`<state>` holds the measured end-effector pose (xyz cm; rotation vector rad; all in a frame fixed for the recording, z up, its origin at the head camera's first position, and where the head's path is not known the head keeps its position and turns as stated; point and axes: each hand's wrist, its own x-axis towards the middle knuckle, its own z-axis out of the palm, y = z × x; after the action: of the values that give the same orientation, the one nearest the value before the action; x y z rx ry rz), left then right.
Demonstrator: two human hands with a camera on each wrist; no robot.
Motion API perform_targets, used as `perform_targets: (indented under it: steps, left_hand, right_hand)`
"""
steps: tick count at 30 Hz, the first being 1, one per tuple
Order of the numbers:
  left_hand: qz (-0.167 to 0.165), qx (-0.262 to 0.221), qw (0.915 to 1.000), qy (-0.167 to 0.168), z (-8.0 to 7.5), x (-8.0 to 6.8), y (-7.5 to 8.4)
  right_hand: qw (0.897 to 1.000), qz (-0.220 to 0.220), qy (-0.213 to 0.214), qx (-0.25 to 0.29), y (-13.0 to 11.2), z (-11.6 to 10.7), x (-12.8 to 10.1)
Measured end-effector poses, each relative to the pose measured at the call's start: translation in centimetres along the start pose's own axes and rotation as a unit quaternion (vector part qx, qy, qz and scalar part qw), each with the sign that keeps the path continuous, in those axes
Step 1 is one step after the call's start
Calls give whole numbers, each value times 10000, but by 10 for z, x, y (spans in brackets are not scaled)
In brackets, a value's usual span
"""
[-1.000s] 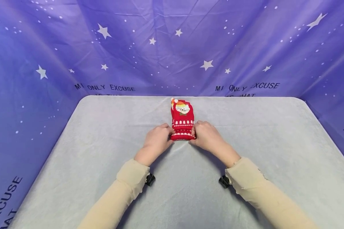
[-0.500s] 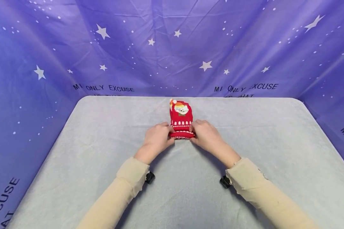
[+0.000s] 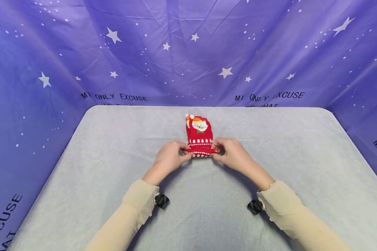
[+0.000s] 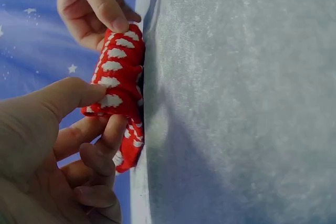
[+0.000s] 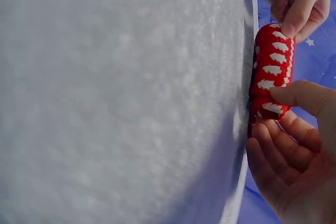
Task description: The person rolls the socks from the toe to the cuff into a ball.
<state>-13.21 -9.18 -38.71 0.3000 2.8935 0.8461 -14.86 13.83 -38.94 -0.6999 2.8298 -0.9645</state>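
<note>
A stacked pair of red knit socks, with a white cat face, an orange-yellow hat and white patterned bands, lies on the table. Its near end is rolled over into a thick red-and-white roll. My left hand pinches the left end of this roll between thumb and fingers. At the opposite end, my right hand pinches the roll, thumb on the near side and fingers beyond, as the right wrist view shows. The underside of the socks is hidden.
A pale grey cloth covers the table. Behind it and along both sides hangs a purple-blue curtain printed with stars and lettering. A black wrist device sits at the left cuff, another black device at the right cuff.
Both hands have drawn slightly nearer to me, and the socks have slid along with them. The near end has been rolled further over, so the flat part before the printed trees is shorter.
</note>
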Motion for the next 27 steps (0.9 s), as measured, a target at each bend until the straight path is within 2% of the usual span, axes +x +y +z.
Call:
perform_targets:
  steps: [3, 7, 10, 14, 17, 21, 24, 27]
  left_hand:
    - [-229, -343, 9991, -56, 2, 3, -3]
    - [-663, -559, 9961, -150, 3, 7, -5]
    - [-946, -712, 9926, -259, 1, 11, -6]
    - [-1080, -736, 9907, -370, 0, 17, -7]
    - [-1063, -669, 9917, -286, -1, 21, -7]
    - [-714, -628, 9955, 35, 0, 25, -6]
    - [-407, -543, 9975, 171, 2, 25, -4]
    - [-302, -405, 9985, 203, 3, 24, -1]
  right_hand:
    - [9986, 304, -188, 402, 4, 2, 1]
    - [9933, 726, -366, 820, 7, 2, 4]
    - [9898, 958, -440, 958, 7, 1, 9]
    - [9858, 1241, -587, 964, 7, -1, 18]
    - [9799, 1551, -739, 1018, 6, -4, 24]
    - [9761, 1763, -785, 1003, 5, -6, 29]
    - [9814, 1553, -536, 997, 5, -3, 27]
    - [9913, 996, -141, 846, 5, 1, 23]
